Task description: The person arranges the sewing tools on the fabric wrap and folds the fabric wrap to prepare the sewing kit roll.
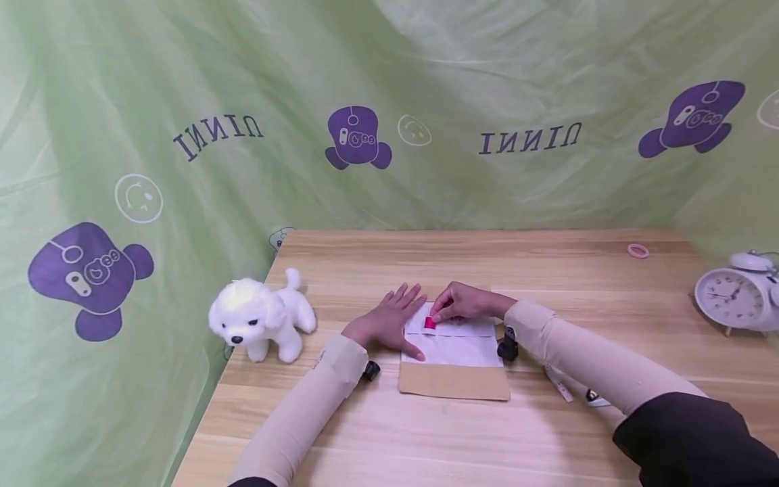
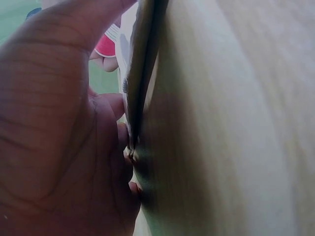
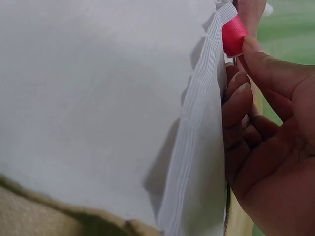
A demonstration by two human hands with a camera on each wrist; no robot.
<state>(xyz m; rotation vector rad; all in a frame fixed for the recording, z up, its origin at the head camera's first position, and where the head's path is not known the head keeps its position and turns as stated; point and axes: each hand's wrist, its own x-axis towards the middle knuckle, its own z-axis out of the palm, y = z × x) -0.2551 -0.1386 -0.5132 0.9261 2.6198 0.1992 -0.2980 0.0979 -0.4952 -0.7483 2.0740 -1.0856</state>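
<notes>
Worktop, pale wood-grain. Centre: tan-and-white flat piece. Nine o'clock: white plush dog, standing. Two o'clock: pink ring. Three o'clock: white alarm clock. Four o'clock: pale strip.

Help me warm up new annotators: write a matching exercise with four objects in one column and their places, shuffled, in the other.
Things
1. pink spool
2. toy dog
3. alarm clock
4. pink ring

Places
A. near the far edge of the table
B. to the left of the left hand
C. at the right edge of the head view
D. between the right hand's thumb and fingers

Pairs: 1-D, 2-B, 3-C, 4-A
</notes>
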